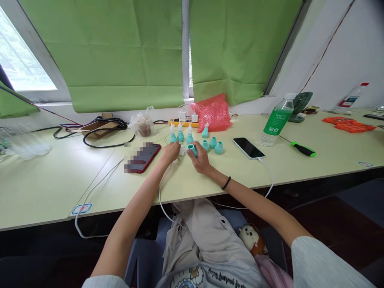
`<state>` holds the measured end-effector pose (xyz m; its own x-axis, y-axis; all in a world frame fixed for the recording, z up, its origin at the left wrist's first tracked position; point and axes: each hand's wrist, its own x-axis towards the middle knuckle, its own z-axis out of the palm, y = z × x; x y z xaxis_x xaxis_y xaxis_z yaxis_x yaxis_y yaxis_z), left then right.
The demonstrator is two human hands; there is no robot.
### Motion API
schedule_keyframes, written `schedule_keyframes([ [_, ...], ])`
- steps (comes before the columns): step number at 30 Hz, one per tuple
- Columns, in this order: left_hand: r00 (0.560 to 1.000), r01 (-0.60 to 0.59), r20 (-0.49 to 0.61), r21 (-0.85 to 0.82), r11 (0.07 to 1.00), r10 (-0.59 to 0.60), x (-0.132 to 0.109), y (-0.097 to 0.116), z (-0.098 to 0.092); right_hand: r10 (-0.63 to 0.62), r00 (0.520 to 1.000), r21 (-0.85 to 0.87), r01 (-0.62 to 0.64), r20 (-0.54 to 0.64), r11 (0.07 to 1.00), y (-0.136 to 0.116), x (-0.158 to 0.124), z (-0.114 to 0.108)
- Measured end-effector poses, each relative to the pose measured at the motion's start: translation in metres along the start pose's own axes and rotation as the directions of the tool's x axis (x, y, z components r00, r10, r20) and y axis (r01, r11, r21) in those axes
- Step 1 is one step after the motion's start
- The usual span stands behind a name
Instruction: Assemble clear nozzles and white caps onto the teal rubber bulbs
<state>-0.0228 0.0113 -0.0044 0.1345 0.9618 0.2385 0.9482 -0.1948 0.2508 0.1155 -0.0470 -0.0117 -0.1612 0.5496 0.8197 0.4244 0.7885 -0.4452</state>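
Observation:
My right hand point(200, 161) is wrapped round a teal squeeze bulb point(192, 149), its open mouth tilted up towards me. Close by on the left, my left hand point(172, 152) has its fingers bent down together at some small translucent white pieces point(182, 149); whatever is between the fingertips is hidden. Behind the hands stand several teal bulbs with clear pointed tips, like nasal aspirators, among them one bulb point(189, 139) and another farther right point(205, 131). Several bulbs without tips, such as this teal bulb point(219, 147), sit right of my right hand.
A red-cased phone point(149, 157) lies left, a white-edged phone point(249, 148) right, both beside white cables. Behind are red bubble wrap point(212, 114), a power strip point(192, 123) and a plastic bag point(142, 124). A green-labelled bottle point(277, 121) and screwdriver point(303, 149) stand and lie right.

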Motion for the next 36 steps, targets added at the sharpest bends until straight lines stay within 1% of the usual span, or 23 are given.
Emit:
schedule_keyframes([
  [5,1.000,-0.001,-0.007,0.116,0.993,0.002,-0.001,0.002,0.002,0.002,0.994,-0.023,-0.004,-0.111,1.000,0.002,0.016,-0.007],
  [8,1.000,-0.011,-0.001,0.157,0.988,0.011,-0.003,0.004,0.003,0.012,0.981,-0.059,-0.024,-0.196,0.998,0.008,0.037,-0.018],
  [10,1.000,-0.018,0.008,0.173,0.985,0.017,-0.003,0.004,0.003,0.046,0.977,-0.109,-0.070,-0.206,0.992,0.018,0.055,-0.027],
  [11,1.000,-0.020,0.011,0.178,0.984,0.018,-0.003,0.004,0.004,0.082,0.981,-0.141,-0.107,-0.174,0.984,0.024,0.064,-0.032],
  [13,1.000,-0.018,0.013,0.183,0.983,0.016,-0.003,0.005,0.005,0.194,0.980,-0.232,-0.196,-0.034,0.953,0.040,0.079,-0.040],
  [16,1.000,-0.008,0.005,0.181,0.983,0.007,-0.002,0.007,0.007,0.273,0.960,-0.288,-0.243,0.067,0.926,0.062,0.091,-0.045],
  [20,0.999,0.009,-0.037,0.161,0.987,-0.003,-0.002,0.010,0.011,0.348,0.921,-0.346,-0.274,0.173,0.897,0.080,0.090,-0.043],
  [24,0.996,0.013,-0.090,0.129,0.992,-0.001,-0.003,0.012,0.012,0.405,0.872,-0.390,-0.284,0.274,0.876,0.087,0.086,-0.037],
  [28,0.992,0.019,-0.125,0.096,0.995,-0.007,-0.002,0.012,0.012,0.439,0.848,-0.426,-0.293,0.297,0.856,0.091,0.089,-0.030],
  [32,0.987,0.009,-0.164,0.066,0.998,0.002,-0.002,0.011,0.013,0.464,0.837,-0.462,-0.301,0.292,0.834,0.096,0.092,-0.027],
  [36,0.980,-0.021,-0.198,0.040,0.999,0.029,-0.001,0.011,0.014,0.472,0.832,-0.494,-0.292,0.292,0.819,0.101,0.094,-0.028],
])
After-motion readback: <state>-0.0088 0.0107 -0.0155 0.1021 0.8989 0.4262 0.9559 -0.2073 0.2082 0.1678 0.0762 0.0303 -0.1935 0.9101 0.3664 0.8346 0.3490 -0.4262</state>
